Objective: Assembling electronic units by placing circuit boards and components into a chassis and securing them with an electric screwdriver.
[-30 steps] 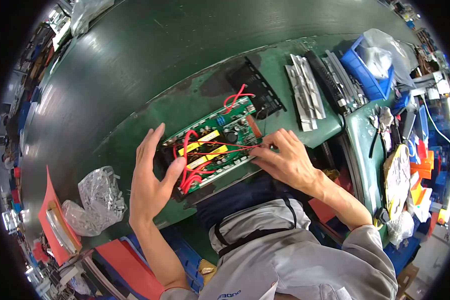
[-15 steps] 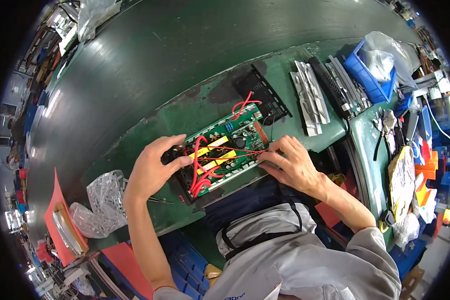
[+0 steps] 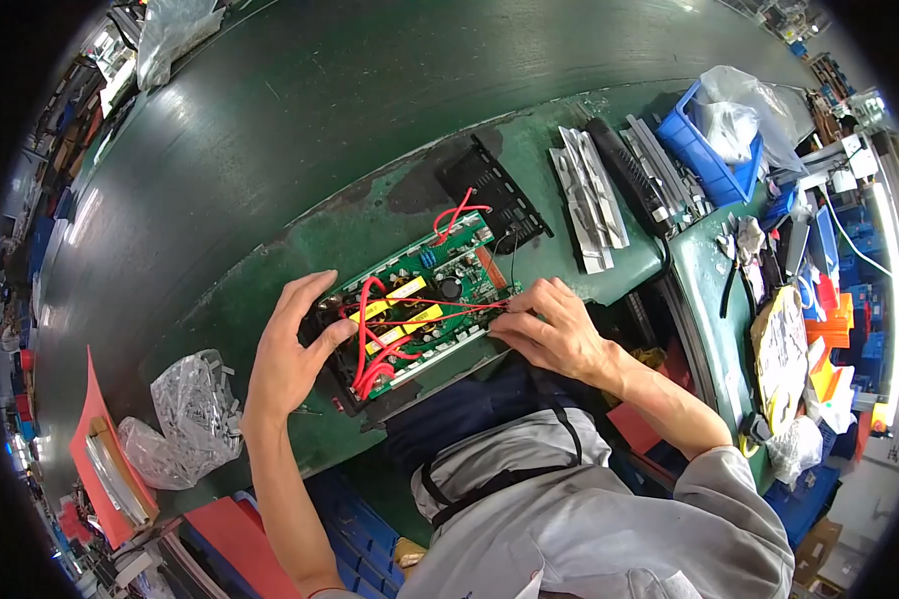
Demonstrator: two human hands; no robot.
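Note:
A green circuit board (image 3: 457,323) with yellow-wrapped transformers (image 3: 407,292) lies tilted on the green bench in front of me. Thick red cables (image 3: 368,371) loop up from its left end, beside a black end panel (image 3: 317,321). My left hand (image 3: 295,344) is closed around that end, thumb on the near side and fingers on the far side. Thin red wires (image 3: 449,302) stretch across the board to my right hand (image 3: 552,327), which pinches them at the board's right edge. Its fingertips partly hide the wire ends. A black slotted panel (image 3: 504,190) lies beyond the board's right end.
Metal strips (image 3: 591,200), a black handheld tool (image 3: 629,175) and a blue bin (image 3: 704,140) with plastic bags sit to the right. Further right lie cutters and tape. A clear bag of small parts (image 3: 195,409) and a red folder (image 3: 110,469) stand at the left.
The whole scene has shifted a little to the left in the view. Both hands keep about the same places at the board and wires.

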